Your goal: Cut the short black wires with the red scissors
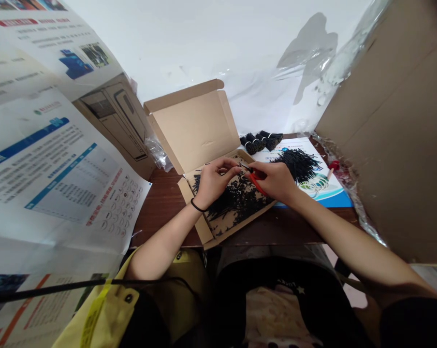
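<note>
My right hand [278, 180] grips a pair of small scissors with red handles [257, 184], their metal tips pointing left toward my other hand. Just left of the blades, my left hand [217, 180] is closed in a pinch; what sits between its fingertips is too small to make out. Both hands are above an open cardboard box [208, 232]. Inside it lie many thin black strips [222, 205] on the left and short black bits [253, 195] scattered across the bottom. A loose pile of black strips [298, 164] lies beyond my right hand.
Several black bundles tied with white bands [264, 141] lie behind the box. A blue and white printed sheet [334, 193] is under the loose pile. Printed posters [69, 174] and a carton [120, 125] stand at left; a large cardboard panel [396, 135] bounds the right.
</note>
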The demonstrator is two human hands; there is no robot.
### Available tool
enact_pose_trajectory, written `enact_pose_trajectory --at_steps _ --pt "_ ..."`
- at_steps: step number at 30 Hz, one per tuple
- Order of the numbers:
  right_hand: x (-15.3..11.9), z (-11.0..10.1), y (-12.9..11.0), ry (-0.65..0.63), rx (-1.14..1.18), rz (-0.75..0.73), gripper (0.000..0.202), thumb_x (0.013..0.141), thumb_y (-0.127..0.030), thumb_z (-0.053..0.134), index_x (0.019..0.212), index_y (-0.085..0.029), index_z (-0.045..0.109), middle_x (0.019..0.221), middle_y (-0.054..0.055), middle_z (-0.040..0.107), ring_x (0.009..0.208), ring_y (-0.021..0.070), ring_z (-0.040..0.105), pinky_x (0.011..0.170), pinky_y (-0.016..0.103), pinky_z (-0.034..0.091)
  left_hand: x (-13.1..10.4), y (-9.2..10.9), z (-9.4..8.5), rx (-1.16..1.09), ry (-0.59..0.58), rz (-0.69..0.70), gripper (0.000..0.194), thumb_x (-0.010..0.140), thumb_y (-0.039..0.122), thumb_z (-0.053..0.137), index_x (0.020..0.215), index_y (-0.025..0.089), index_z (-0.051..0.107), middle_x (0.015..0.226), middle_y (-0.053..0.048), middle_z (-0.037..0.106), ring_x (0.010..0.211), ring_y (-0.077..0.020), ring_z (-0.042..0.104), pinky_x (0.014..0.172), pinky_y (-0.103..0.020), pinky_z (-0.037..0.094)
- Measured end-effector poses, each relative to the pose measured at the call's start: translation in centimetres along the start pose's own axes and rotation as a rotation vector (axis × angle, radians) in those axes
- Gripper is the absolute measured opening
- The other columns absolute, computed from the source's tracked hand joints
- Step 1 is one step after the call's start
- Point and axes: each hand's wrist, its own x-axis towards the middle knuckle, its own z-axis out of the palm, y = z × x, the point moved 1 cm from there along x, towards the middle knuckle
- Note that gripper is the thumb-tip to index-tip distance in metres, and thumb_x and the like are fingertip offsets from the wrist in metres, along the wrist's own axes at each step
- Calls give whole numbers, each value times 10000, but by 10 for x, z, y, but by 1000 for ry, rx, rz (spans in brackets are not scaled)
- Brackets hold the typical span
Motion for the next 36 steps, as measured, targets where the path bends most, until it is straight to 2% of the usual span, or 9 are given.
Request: enact_pose_trajectory --at_steps 9,16,25,31,36 --pt "-1 0 -2 0 -77 -17 301 825 -417 552 970 -214 721 629 18 640 538 115 512 554 246 362 0 -1 0 -11 -3 -6 172 754 331 702 815 176 659 787 -29 689 716 -116 631 661 -255 515" --pt "-1 1 -2 6 -106 -37 290 831 -383 558 988 -202 721 672 26 671 556 121 538 560 249 375 -1 -2 1 -14 -4 -7 168 755 326 709 806 174 658 771 -14 679 700 -98 619 674 -243 505" --pt "-2 1 0 37 -232 -79 280 847 -401 549 992 -231 717 781 39 722 669 157 629 574 255 369 -4 0 2 63 15 -17 211 758 380 698 803 176 666 765 -15 692 685 -113 616 666 -253 503" --pt "-1 -2 0 29 -282 -89 282 846 -428 548 954 -238 726 705 37 698 614 151 598 543 259 330 -5 1 2 116 32 2 181 755 356 703 790 182 668 743 -14 692 660 -113 611 652 -255 496" --pt "0 2 1 -33 -138 -14 297 850 -433 532 921 -216 722 621 22 658 516 116 523 531 246 336 -3 1 1 89 17 -12 179 765 361 694 779 184 677 761 -19 698 672 -120 618 649 -258 503"
